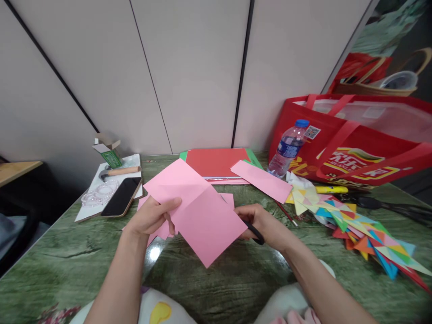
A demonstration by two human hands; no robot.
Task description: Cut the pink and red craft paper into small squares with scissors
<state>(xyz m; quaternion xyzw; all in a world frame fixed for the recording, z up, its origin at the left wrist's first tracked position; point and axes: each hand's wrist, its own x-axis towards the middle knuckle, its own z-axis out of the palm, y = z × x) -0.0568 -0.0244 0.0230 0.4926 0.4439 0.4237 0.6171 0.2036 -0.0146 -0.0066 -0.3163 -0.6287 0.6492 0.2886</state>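
My left hand [153, 213] pinches a creased sheet of pink paper [209, 220] near its left side, thumb on top. The sheet is held above the table, one corner pointing down toward me. At the sheet's right corner, my right hand [258, 222] is closed around scissors [254, 233]. One black handle loop shows, and most of the blades is hidden behind the paper. More pink paper pieces [160, 231] lie beneath the held sheet. A pink paper strip [261, 180] rests to the upper right.
Red and green sheets [218, 163] lie at the back. A water bottle [288, 150] stands before a red bag [337, 135]. Folded colourful paper pieces [367, 229] spread at right. On the left are a phone [122, 196], a hammer [119, 171] and a small box [111, 155].
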